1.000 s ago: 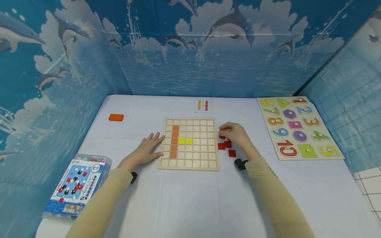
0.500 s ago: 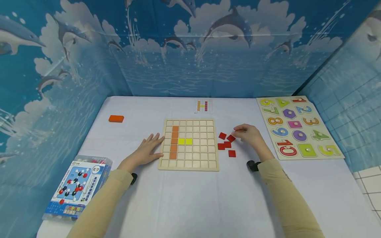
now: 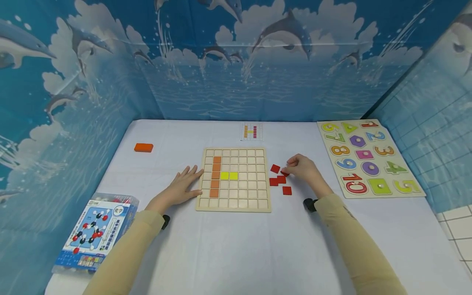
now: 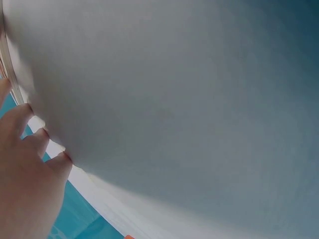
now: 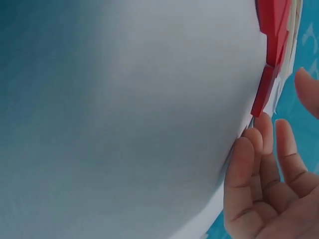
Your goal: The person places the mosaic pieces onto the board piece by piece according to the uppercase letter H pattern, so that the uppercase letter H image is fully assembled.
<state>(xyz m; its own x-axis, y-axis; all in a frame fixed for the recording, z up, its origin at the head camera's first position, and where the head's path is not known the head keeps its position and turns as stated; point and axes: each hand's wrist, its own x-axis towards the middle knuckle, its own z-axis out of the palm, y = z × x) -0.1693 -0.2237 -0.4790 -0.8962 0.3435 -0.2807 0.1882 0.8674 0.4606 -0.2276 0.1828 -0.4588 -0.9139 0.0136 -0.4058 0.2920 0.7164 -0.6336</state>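
Note:
A square wooden grid board (image 3: pixel 250 196) lies flat on the white table. It bears a column of orange tiles (image 3: pixel 215 175) and two yellow tiles (image 3: pixel 229 175). My left hand (image 3: pixel 177 191) rests at the board's left edge, fingers spread, fingertips touching it. Several red square tiles (image 3: pixel 287 190) lie loose beside the board's right edge. At the upper right one of these, my right hand (image 3: pixel 304 170) reaches with its fingertips, partly covering it. The right wrist view has the thumb apart from the loosely bent fingers (image 5: pixel 241 164), with a red tile (image 5: pixel 263 92) at their tips.
Behind the board lies a small pattern card (image 3: pixel 252 132). An orange block (image 3: pixel 143 147) sits at the back left, and a boxed molecule set (image 3: pixel 96 231) stands front left. A number and shape puzzle board (image 3: pixel 368 159) lies on the right.
My right hand has moved right from the tile nearest the board, uncovering it, then slightly back left onto the neighbouring red tile. The left hand has stayed at the board's edge.

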